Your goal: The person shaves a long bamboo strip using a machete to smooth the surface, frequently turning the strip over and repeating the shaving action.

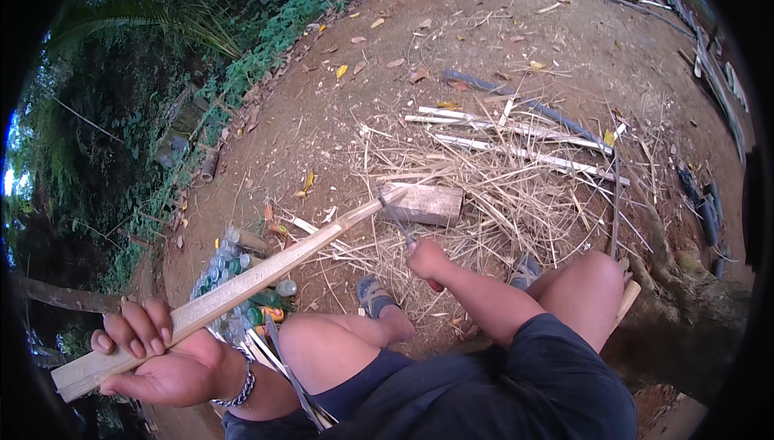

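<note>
My left hand (165,355), at the lower left, is wrapped around the near end of a long pale wooden slat (266,275). The slat slants up and away to the right and narrows toward its far end, which lies at the left end of a wooden block (423,204) on the ground. In my right hand (429,263) is the handle of a knife (398,222). Its narrow blade points up and left, and the tip area meets the slat's far end; whether it has cut in, I cannot tell.
Thin shavings (516,206) surround the block, with several pale strips (524,158) and a grey pipe (528,105) beyond. Glass bottles (234,275) cluster beside my left leg. Tree roots (677,279) rise at the right; green plants (266,61) border the dirt at the left.
</note>
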The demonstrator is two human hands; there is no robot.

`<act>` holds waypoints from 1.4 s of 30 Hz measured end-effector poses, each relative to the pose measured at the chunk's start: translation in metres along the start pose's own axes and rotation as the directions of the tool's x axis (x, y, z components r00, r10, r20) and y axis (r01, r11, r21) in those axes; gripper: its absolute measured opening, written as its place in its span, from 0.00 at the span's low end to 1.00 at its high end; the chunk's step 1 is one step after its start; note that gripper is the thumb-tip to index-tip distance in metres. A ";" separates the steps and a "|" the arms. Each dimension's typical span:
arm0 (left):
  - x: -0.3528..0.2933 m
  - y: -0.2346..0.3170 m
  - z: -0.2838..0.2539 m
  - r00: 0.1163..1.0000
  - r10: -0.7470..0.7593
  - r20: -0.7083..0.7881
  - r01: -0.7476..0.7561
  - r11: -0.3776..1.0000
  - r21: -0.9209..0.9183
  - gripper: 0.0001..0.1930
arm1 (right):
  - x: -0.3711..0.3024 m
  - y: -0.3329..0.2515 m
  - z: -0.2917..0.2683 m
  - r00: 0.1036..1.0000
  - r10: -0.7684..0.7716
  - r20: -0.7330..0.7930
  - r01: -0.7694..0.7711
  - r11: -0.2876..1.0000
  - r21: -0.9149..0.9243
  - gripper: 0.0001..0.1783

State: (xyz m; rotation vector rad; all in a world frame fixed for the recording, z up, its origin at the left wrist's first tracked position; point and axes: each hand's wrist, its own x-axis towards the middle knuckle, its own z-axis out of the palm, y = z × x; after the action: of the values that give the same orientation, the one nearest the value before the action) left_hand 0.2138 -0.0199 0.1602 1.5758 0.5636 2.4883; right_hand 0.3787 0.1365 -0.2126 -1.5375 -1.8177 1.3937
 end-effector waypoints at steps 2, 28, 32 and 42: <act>0.008 -0.007 -0.016 1.000 -0.004 0.020 0.003 0.998 0.058 0.24 | -0.033 -0.038 0.012 0.992 -0.103 0.071 0.101 0.995 0.027 0.14; 0.030 -0.017 -0.022 0.986 -0.079 0.149 0.084 0.996 -0.030 0.26 | 0.063 0.089 0.009 0.968 0.246 0.046 -0.236 0.958 -0.164 0.18; 0.009 -0.007 -0.015 0.987 -0.051 0.149 0.059 0.997 -0.048 0.26 | -0.003 0.021 0.019 0.996 0.089 0.024 -0.090 0.993 0.078 0.15; -0.009 0.002 -0.010 0.999 0.017 -0.034 -0.015 0.997 0.069 0.25 | -0.084 -0.091 0.003 0.952 -0.301 0.050 0.285 0.937 0.204 0.10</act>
State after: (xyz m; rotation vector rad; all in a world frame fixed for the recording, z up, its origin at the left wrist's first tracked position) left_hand 0.2089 -0.0265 0.1497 1.5706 0.6510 2.5382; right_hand 0.3563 0.0684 -0.1115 -1.0764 -1.8062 1.4538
